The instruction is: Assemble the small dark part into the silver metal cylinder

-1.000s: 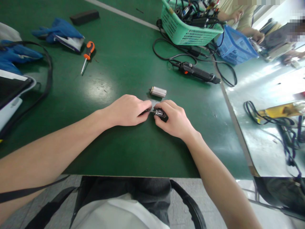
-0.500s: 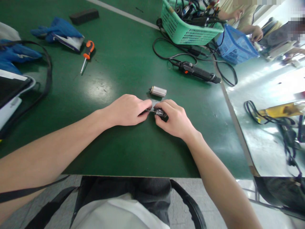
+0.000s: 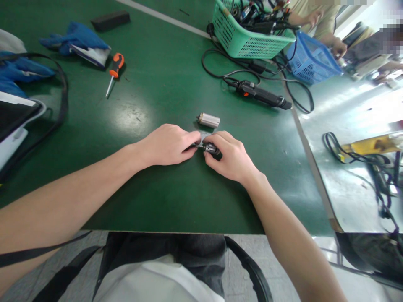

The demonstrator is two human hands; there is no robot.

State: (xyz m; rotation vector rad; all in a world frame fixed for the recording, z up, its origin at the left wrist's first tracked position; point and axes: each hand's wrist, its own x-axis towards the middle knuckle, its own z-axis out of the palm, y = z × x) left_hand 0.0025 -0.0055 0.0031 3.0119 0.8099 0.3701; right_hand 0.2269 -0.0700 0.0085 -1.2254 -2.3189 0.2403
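Observation:
My right hand [image 3: 228, 154] is wrapped round a dark cylindrical part with a slotted metal end [image 3: 211, 149], held low over the green table. From that end a thin metal shaft [image 3: 200, 146] runs to the left. My left hand [image 3: 173, 144] pinches a small dark piece at the shaft's left end, mostly hidden by the thumb and fingers. Just beyond both hands lies a silver metal cylinder [image 3: 209, 120] with a dark tip, touched by neither hand.
An orange-and-black screwdriver [image 3: 116, 71] lies left, near blue gloves [image 3: 83, 40] and a black block [image 3: 111, 21]. Ahead right are a corded black electric screwdriver [image 3: 264, 95], a green basket [image 3: 252, 45] of tools and a blue basket [image 3: 310, 63]. Another person's hands [image 3: 338, 47] show beyond.

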